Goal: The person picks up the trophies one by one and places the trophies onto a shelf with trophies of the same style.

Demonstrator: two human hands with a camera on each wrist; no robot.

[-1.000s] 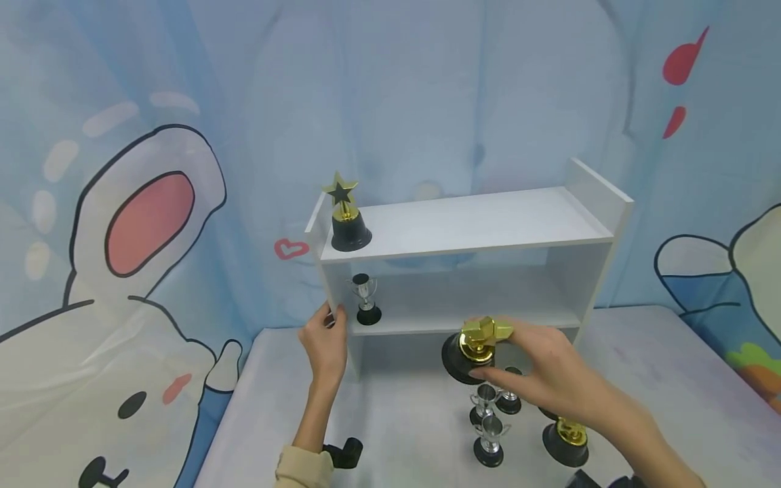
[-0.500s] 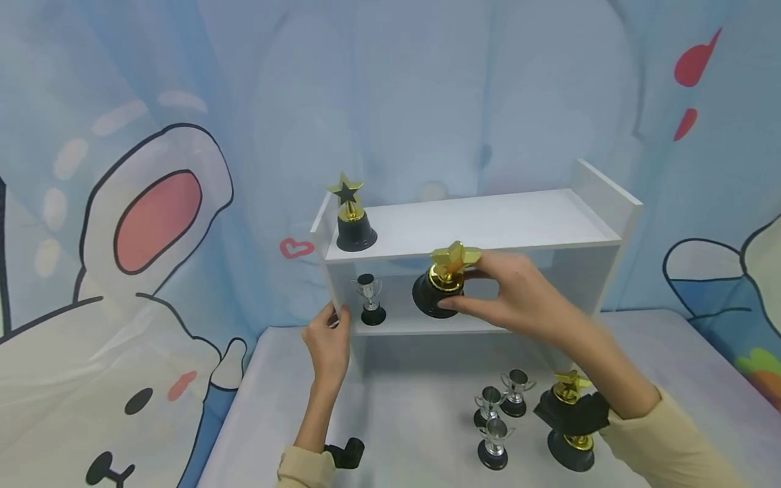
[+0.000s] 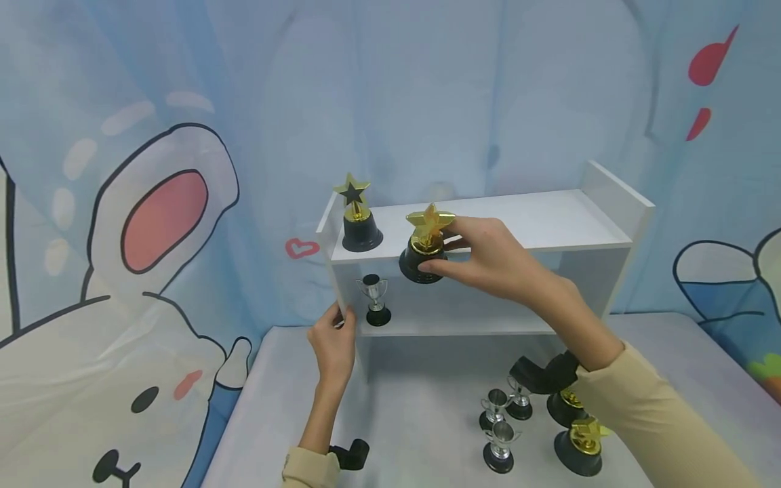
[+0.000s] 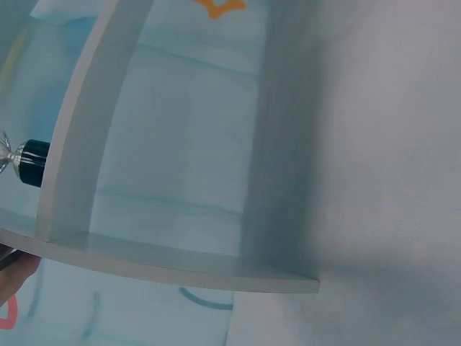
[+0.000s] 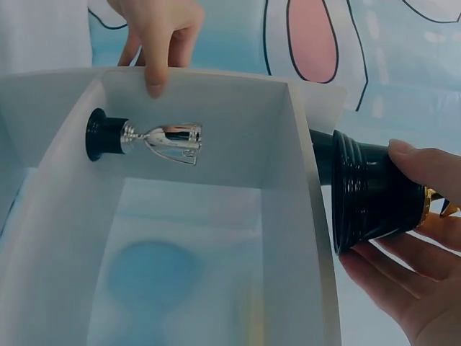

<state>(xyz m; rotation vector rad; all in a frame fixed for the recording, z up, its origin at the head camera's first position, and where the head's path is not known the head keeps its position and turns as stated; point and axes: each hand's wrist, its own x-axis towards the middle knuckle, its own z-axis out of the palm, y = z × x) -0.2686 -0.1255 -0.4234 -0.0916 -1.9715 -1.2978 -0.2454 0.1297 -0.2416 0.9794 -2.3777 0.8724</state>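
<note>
Grey table [image 3: 415, 407] w/ white shelf unit [image 3: 518, 224] at the back, in front of a blue cartoon backdrop [image 3: 152, 224]. Right hand [image 3: 488, 257] pinches a gold star trophy [image 3: 425, 244] by its black base, tilted, at the top shelf's front edge, just beside another star trophy [image 3: 358, 215] standing there. Left hand [image 3: 334, 342] grips the unit's left side panel, fingers curled round its edge. Small silver cup [image 3: 375, 299] on the lower shelf; more cups [image 3: 500, 434] & star trophies [image 3: 579, 444] on the table, front right.
</note>
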